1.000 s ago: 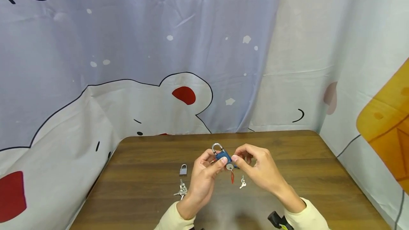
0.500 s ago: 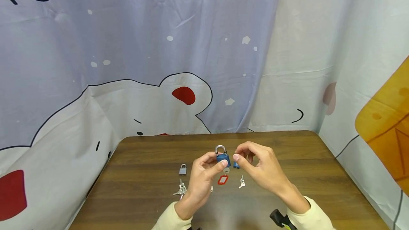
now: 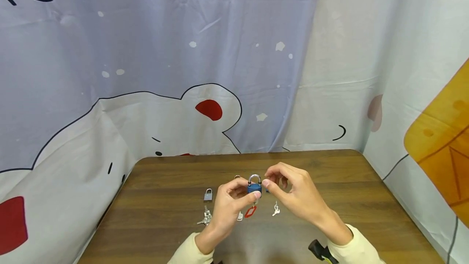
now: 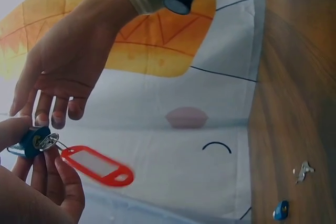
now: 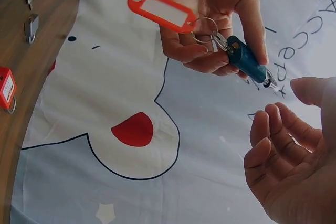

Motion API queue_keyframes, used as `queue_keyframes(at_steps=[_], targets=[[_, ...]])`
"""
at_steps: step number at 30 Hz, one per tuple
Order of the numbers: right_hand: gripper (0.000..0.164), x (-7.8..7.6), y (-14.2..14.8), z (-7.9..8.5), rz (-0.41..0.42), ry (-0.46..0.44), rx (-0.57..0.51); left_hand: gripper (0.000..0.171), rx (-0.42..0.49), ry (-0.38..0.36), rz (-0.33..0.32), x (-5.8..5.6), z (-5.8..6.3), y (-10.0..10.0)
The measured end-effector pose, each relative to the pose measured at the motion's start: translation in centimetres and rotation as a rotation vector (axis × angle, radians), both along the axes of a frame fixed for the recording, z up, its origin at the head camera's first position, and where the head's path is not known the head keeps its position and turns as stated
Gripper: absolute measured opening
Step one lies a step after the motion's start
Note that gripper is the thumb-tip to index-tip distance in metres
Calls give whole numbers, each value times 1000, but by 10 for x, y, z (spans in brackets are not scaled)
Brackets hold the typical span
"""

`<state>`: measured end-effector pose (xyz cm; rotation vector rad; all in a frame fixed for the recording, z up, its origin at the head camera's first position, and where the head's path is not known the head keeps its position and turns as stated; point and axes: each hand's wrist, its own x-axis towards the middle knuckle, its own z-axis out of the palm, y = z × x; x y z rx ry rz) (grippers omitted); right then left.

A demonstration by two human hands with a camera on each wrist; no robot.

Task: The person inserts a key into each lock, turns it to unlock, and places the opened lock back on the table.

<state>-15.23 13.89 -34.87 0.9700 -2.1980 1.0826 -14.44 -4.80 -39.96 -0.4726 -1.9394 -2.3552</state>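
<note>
Upright in my left hand [image 3: 224, 207] is a blue padlock [image 3: 254, 188], pinched between thumb and fingers, with its silver shackle pointing up. A key [image 5: 220, 41] sits at its bottom face, and a red key tag [image 4: 97, 166] hangs from the key's ring. My right hand [image 3: 296, 190] is held close beside the shackle, thumb and fingers loosely bent. In the right wrist view a gap shows between those fingertips and the padlock, and nothing is between them. Whether the shackle is fully seated cannot be told.
On the wooden table [image 3: 165, 199] lie a grey padlock [image 3: 208, 195], a bunch of keys [image 3: 206, 216] and smaller keys [image 3: 276, 208]. A red padlock [image 5: 6, 88] and another blue padlock [image 4: 281, 210] also stand there. A printed curtain hangs behind.
The padlock has turned from tilted to upright and come slightly lower in the left hand. Its red tag has swung left. The right hand has stayed near it.
</note>
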Motion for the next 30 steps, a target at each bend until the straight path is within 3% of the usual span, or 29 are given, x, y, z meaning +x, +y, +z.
queue_keyframes(at_steps=[6,13,19,24,30], targets=[[9,0,-2,0,-2,16,14,24,-57,71,-5,2,-2,-3],[9,1,-8,-2,9,53,38,19,-189,252,41,1,-8,-7],[10,1,-11,-6,23,93,63,16,-252,357,44,0,-11,-10],[9,-1,-11,-10,49,134,94,15,-305,486,80,8,-1,-11],[11,-2,-11,-13,74,168,106,16,-380,618,174,18,11,-12]])
